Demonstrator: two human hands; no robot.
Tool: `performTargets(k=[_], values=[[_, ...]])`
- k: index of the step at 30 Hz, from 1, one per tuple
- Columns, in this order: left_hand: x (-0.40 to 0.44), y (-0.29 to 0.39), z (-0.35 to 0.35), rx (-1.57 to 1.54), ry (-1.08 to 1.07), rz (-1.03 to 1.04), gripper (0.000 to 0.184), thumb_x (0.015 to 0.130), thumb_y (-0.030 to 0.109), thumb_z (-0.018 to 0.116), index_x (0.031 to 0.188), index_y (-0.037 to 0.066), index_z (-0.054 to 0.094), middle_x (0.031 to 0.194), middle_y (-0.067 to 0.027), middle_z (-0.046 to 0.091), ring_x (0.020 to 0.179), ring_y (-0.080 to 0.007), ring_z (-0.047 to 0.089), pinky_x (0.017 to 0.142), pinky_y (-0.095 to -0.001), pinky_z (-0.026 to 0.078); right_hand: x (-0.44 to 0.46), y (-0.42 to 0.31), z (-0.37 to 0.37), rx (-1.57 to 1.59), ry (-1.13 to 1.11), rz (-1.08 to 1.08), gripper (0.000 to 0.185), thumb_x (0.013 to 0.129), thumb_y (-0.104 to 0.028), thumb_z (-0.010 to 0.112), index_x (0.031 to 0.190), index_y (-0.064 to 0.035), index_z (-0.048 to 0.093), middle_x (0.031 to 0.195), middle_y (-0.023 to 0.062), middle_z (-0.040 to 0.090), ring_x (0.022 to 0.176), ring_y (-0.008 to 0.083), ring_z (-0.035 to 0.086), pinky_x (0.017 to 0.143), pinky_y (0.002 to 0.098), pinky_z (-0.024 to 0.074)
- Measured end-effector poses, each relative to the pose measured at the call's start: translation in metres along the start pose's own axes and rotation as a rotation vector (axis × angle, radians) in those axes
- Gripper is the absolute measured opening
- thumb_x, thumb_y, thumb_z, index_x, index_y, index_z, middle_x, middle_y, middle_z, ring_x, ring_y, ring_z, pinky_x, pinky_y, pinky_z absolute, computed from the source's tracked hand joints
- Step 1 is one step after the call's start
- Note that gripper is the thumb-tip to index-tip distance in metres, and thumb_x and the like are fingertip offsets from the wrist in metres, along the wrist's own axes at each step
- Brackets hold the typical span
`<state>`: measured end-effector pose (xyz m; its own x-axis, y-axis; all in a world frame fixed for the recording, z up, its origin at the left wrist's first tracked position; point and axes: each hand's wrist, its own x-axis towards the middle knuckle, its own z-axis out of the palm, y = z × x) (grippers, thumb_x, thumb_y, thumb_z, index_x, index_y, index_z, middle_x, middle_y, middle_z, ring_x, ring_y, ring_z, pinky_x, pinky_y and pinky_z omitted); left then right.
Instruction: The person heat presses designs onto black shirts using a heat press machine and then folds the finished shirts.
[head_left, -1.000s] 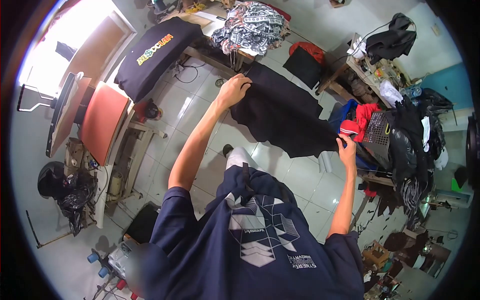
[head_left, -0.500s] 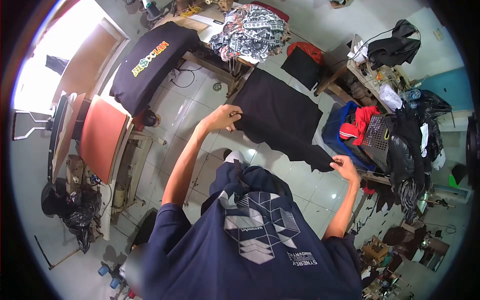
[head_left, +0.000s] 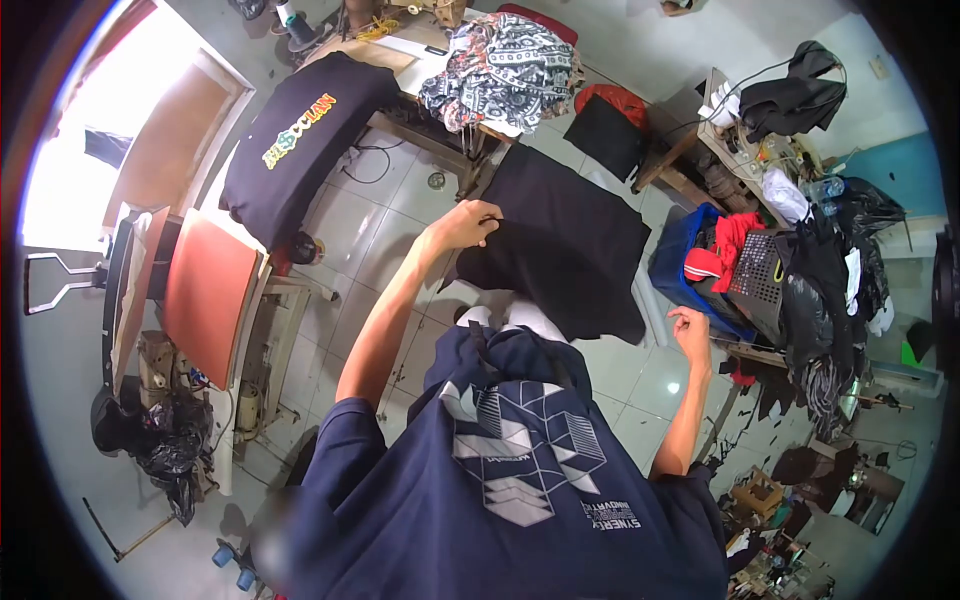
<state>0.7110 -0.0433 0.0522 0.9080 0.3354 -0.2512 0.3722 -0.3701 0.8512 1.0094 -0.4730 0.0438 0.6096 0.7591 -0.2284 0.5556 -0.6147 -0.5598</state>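
Note:
A piece of black fabric hangs in front of my body, over the tiled floor. My left hand pinches its left side, and the fabric droops below and to the right of the fingers. To the right of the fabric, apart from it, my right hand is raised with bent fingers, the thumb and index finger slightly apart and nothing visible between them. The lower right corner of the fabric hangs loose.
A heat press with a reddish pad stands at left, beside a black printed garment. Patterned cloth is heaped on the table ahead. A blue crate with red cloth stands at right, near black bags.
My right hand has let go of the fabric's right corner, which now hangs lower and farther left. My left hand still grips the fabric, after moving down, then slightly up and right.

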Motion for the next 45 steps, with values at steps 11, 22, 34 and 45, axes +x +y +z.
performTargets(k=[11, 22, 34, 45], values=[[-0.039, 0.050, 0.045, 0.038, -0.046, 0.335, 0.019, 0.088, 0.006, 0.060, 0.104, -0.002, 0.067, 0.097, -0.0196, 0.070, 0.090, -0.0362, 0.068, 0.081, -0.0409, 0.053, 0.087, -0.173, 0.125, 0.202, -0.108, -0.598, 0.103, 0.057, 0.001, 0.074, 0.151, -0.0119, 0.034, 0.146, 0.0180, 0.039, 0.136, 0.0375, 0.036, 0.116, 0.0427, 0.0271], [-0.144, 0.085, 0.033, -0.136, -0.072, -0.044, 0.015, 0.091, 0.004, 0.060, 0.105, -0.001, 0.063, 0.084, -0.0133, 0.062, 0.072, -0.0224, 0.058, 0.069, -0.0335, 0.047, 0.075, -0.252, 0.180, 0.263, -0.663, -1.016, 0.038, 0.062, -0.010, 0.074, 0.099, -0.0093, 0.072, 0.123, 0.0125, 0.062, 0.122, 0.0293, 0.053, 0.108, 0.0439, 0.0307], [-0.196, 0.128, -0.018, -0.162, 0.159, 0.047, 0.009, 0.083, -0.006, 0.056, 0.092, -0.006, 0.053, 0.075, -0.0114, 0.045, 0.067, -0.0204, 0.044, 0.064, -0.0304, 0.038, 0.105, -0.229, 0.237, -0.013, -0.504, -0.889, 0.033, 0.062, -0.026, 0.082, 0.094, -0.0181, 0.079, 0.122, 0.0073, 0.059, 0.123, 0.0264, 0.046, 0.108, 0.0530, 0.0232], [-0.228, 0.115, -0.050, -0.163, 0.323, -0.093, 0.007, 0.095, 0.004, 0.055, 0.095, -0.003, 0.054, 0.082, -0.0031, 0.044, 0.076, -0.0119, 0.039, 0.068, -0.0249, 0.035, 0.121, -0.123, 0.221, 0.218, -0.197, -0.682, 0.020, 0.085, -0.020, 0.073, 0.094, -0.0035, 0.067, 0.086, 0.0158, 0.069, 0.087, 0.0354, 0.067, 0.075, 0.0452, 0.0519]])
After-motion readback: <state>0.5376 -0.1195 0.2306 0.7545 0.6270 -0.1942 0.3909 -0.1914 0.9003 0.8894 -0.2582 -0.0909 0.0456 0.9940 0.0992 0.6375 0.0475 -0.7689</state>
